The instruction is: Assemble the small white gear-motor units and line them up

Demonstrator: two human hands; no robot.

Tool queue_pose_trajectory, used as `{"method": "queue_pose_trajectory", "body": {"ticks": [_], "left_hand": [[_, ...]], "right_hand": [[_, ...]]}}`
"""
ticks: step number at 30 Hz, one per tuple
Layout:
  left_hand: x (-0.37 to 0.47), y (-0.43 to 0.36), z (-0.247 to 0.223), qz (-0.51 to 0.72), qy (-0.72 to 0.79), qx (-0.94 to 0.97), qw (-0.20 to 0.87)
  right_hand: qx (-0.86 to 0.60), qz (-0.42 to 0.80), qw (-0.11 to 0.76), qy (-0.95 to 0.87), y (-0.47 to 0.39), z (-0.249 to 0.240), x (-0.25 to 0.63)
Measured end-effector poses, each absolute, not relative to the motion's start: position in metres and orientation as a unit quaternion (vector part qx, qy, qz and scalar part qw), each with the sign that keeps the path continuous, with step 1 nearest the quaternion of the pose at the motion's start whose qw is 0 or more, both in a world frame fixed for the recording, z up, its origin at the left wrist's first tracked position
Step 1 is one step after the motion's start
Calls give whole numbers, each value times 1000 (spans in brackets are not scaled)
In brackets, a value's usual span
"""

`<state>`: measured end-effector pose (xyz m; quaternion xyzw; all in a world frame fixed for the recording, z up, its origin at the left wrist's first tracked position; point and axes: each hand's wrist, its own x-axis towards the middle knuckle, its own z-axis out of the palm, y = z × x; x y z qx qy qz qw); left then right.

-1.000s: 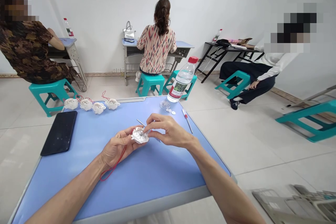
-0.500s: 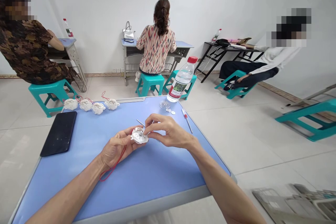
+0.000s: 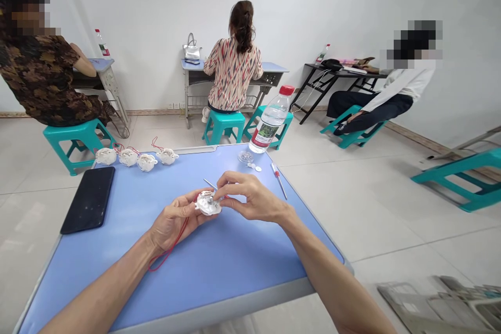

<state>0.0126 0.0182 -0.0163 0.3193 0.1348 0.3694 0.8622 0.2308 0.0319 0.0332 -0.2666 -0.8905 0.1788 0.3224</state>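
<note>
My left hand holds a round white plastic housing above the desk, thumb on its near left side and fingers beneath. Its upper side faces up and shows small parts within, too small to name. A red cord hangs from it below my left palm. At the housing's right edge, my right hand has thumb and fingers pinched together; what lies between the fingertips is hidden. Behind those fingers a thin metal shaft shows, partly covered. A screwdriver with a red and clear handle lies right of my right hand.
Several similar white housings with red cords line the far left of the blue desk. A black phone lies left. A water bottle, a small clear dish and white discs are at the far right.
Both hands keep nearly the same place on the white housing, with only slight finger movement. The person seated at the right has shifted a little to the left and down.
</note>
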Motion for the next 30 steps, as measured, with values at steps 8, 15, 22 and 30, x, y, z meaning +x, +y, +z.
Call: {"method": "queue_pose_trajectory", "body": {"ticks": [8,15,22,30], "left_hand": [[12,19,-18,368,138,323,861],[12,19,-16,368,139,316,863],[12,18,-16,362,130,314,868],[12,17,-15,363,124,313,869]], "right_hand": [[-274,161,326,-890,32,31,230],[-264,176,334,-887,32,32,230],[-256,158,339,-891,31,32,228],[-246,165,341,-892,29,34,228]]}}
